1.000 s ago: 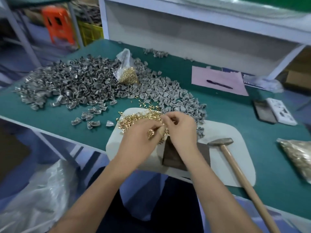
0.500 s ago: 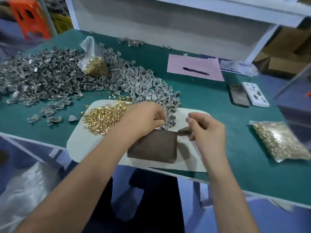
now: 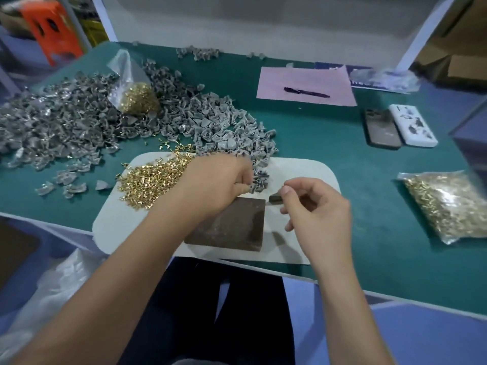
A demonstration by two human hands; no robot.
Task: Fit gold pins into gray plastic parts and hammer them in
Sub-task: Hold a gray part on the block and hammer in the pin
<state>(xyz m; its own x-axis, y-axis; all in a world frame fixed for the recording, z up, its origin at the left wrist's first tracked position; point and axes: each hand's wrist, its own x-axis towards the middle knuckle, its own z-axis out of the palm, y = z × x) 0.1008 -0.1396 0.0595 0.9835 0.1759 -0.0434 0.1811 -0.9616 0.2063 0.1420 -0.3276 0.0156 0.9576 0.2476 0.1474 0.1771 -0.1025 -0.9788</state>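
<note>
gold pins point(image 3: 155, 177): a loose heap of small, shiny brass-coloured pieces, spread over the far left corner of a white rounded mat point(image 3: 311, 169) and spilling a little onto the green desk point(image 3: 369, 196). gray plastic parts point(image 3: 226, 127): matte, small, curved shells with a stub, piled in a broad drift beyond the mat, its near edge reaching the mat. left hand point(image 3: 216, 180): lies just right of the pin heap, at the near tip of the gray drift, fingers curled down and pinching something small among the parts; what exactly, blurred, cannot tell. right hand point(image 3: 316, 206): hovers over the mat's right half, apart from both heaps, fingers loosely curled, thumb and forefinger near a dark small thing point(image 3: 275, 198) at their tips; whether it is held, cannot tell. dark brown block point(image 3: 232, 225): flat, square, dull, on the mat between the two wrists. also: open clear bag of pins point(image 3: 137, 96) on the gray drift; sealed bag of pins point(image 3: 448, 204) at right; pink sheet point(image 3: 305, 85) with a black pen point(image 3: 307, 92); two phones point(image 3: 400, 127).
</note>
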